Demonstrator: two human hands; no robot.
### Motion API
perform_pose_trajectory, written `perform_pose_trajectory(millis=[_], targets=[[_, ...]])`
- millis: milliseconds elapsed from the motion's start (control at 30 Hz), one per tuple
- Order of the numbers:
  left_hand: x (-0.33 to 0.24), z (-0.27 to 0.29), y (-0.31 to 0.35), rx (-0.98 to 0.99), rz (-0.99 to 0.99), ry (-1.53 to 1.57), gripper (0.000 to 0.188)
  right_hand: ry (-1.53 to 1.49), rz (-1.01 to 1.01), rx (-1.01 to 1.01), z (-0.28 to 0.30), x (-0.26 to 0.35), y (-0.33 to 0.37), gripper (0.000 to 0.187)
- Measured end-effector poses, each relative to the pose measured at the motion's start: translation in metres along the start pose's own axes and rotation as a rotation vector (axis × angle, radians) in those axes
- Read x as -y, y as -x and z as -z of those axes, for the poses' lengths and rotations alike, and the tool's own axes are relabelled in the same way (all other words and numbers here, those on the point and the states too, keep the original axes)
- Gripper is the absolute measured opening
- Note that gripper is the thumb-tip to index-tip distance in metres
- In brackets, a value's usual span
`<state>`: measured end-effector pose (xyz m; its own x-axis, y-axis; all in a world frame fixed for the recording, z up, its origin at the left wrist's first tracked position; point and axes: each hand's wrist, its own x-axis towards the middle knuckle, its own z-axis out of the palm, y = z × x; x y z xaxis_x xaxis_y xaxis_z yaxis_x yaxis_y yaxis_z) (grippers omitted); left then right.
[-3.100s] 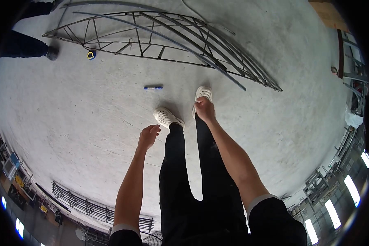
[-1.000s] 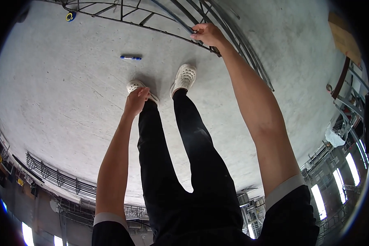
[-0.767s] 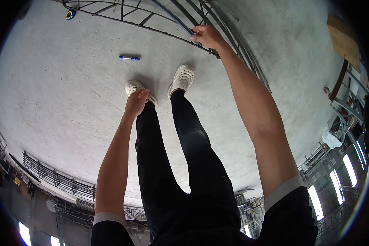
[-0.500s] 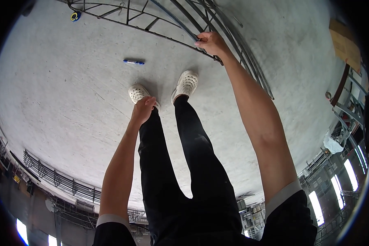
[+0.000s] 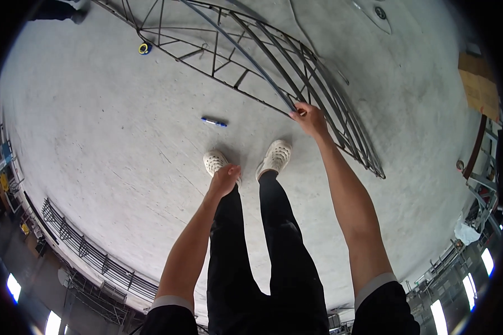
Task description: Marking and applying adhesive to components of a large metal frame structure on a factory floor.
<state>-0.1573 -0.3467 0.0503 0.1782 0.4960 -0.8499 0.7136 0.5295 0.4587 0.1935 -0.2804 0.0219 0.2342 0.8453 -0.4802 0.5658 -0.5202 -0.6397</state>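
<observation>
Nearest, left hand [image 5: 224, 178] hanging loose over the knee of black trousers [image 5: 262, 251], fingers curled on nothing. White perforated clogs [image 5: 275, 156] planted on the grey concrete floor [image 5: 95, 139]. Right hand [image 5: 310, 118] stretched forward, fingers wrapped round the near rail of a long dark welded steel lattice frame [image 5: 251, 61]. Frame lying flat on the floor, long axis running from far left to near right, stretching away from the gripping fingers on both sides. Blue marker pen [image 5: 213, 121] left of the feet. Farther off, small yellow-and-blue roll [image 5: 145, 48] at the frame's far-left edge.
</observation>
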Motion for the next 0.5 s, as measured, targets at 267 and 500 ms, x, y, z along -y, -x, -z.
perform_pose_trajectory(millis=[267, 500], targets=[[-0.009, -0.003, 0.004, -0.043, -0.024, 0.020, 0.040, 0.020, 0.022, -0.352, -0.025, 0.004, 0.042, 0.050], [0.050, -0.036, 0.067, 0.286, 0.207, -0.794, 0.046, 0.235, -0.133, -0.642, -0.058, 0.018, 0.108, 0.080]])
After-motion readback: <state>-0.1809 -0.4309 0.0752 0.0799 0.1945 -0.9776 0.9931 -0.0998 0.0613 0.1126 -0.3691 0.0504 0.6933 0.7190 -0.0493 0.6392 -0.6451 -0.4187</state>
